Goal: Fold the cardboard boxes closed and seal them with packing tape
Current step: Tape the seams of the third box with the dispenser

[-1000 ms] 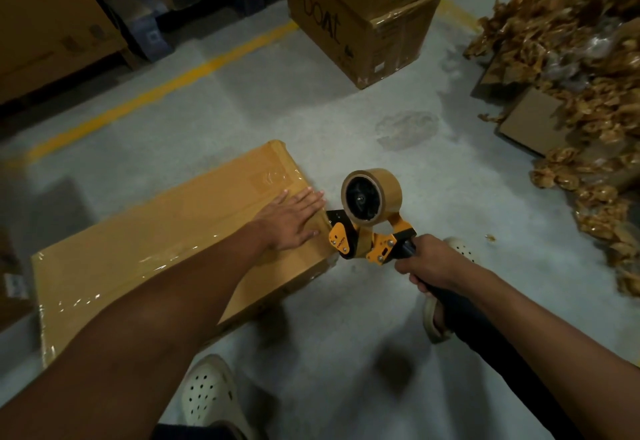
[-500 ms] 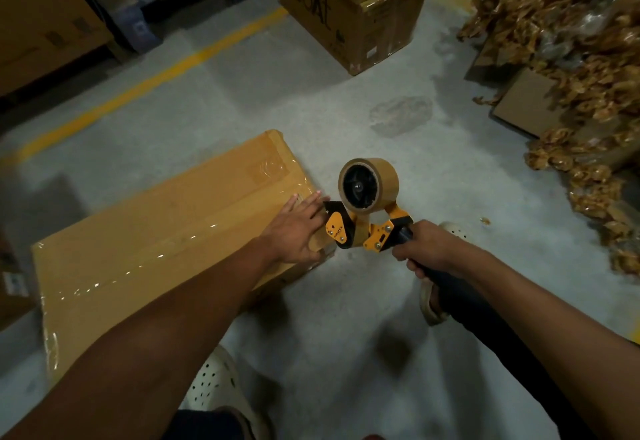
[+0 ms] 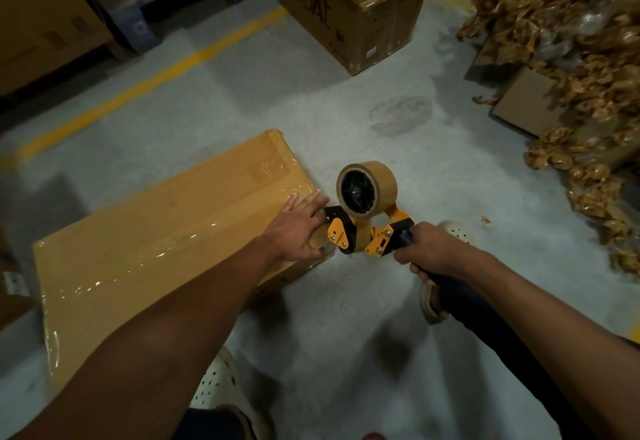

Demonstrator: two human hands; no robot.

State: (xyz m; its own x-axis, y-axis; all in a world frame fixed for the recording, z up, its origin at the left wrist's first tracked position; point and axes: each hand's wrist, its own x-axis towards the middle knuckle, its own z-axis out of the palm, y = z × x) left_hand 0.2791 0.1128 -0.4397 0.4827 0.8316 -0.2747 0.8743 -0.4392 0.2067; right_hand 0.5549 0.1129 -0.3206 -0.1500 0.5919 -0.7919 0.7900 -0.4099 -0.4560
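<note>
Inventory, floor level, as I look down.

1. Box [image 3: 156, 249]: long, flat cardboard, closed, lying on the concrete floor [image 3: 346, 127] to my left. A glossy clear tape strip [image 3: 138, 266] runs along its top, and more film shines at the corners.
2. Left grip [image 3: 294, 231]: wide, fingers straight, palm flat on the top of the box at its right end, holding nothing.
3. Right grip [image 3: 429, 249]: curled tight round the dark handle of the dispenser [image 3: 360, 231].
4. Dispenser: orange and black, held off the end of the box, its head just beside my left fingers. It carries a brown roll [image 3: 377, 183]. A short length of brown tape shows between the head and my left thumb.
5. Clogs: one white perforated clog [image 3: 214, 380] near the box's front edge, another [image 3: 453, 228] behind my right wrist.
6. Stack [image 3: 363, 16]: taped cartons ahead, the lower one printed "boat".
7. Yellow line [image 3: 156, 82]: painted across the floor beyond the box.
8. Heap [image 3: 571, 58]: crumpled brown scraps on the right, with a flat cardboard sheet [image 3: 526, 103] at its edge.
9. More cartons [image 3: 41, 23] at far left, dim.
</note>
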